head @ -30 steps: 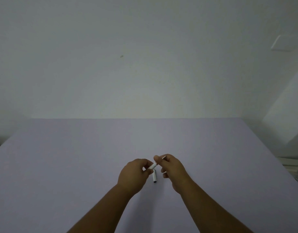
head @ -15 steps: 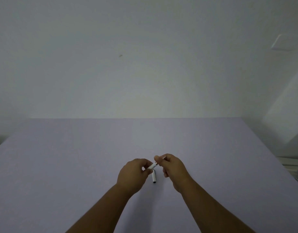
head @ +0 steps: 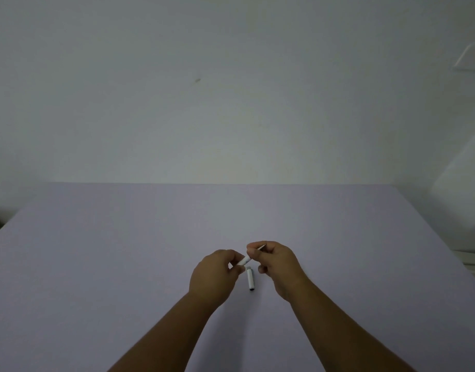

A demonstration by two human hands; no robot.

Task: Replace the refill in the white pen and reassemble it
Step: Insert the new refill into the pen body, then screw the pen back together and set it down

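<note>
Left to right, with every position taken from the white pen barrel (head: 244,261). My left hand (head: 213,275) lies left of the barrel and slightly nearer to me, its back toward the camera. Its fingers are curled in and its thumb and fingertips are pinched on the barrel's lower left end, so this hand is closed around that end. The barrel itself slants up and to the right, held clear of the lilac table (head: 97,264), and only a short white length of it shows between my two hands.

Directly below the barrel, on my side of it, a separate white pen piece (head: 250,279) lies flat on the table in the gap between my wrists. It points roughly toward me, its near end is dark, and neither hand touches it. Whether it is the cap or the other half of the body, I cannot tell.

From the barrel's upper right end a thin refill (head: 260,248) runs on along the same slant. My right hand (head: 278,264) lies right of the barrel, its fingers folded in, thumb and forefinger closed on that refill just beyond the barrel's mouth. The refill's tip shows past my forefinger.
</note>
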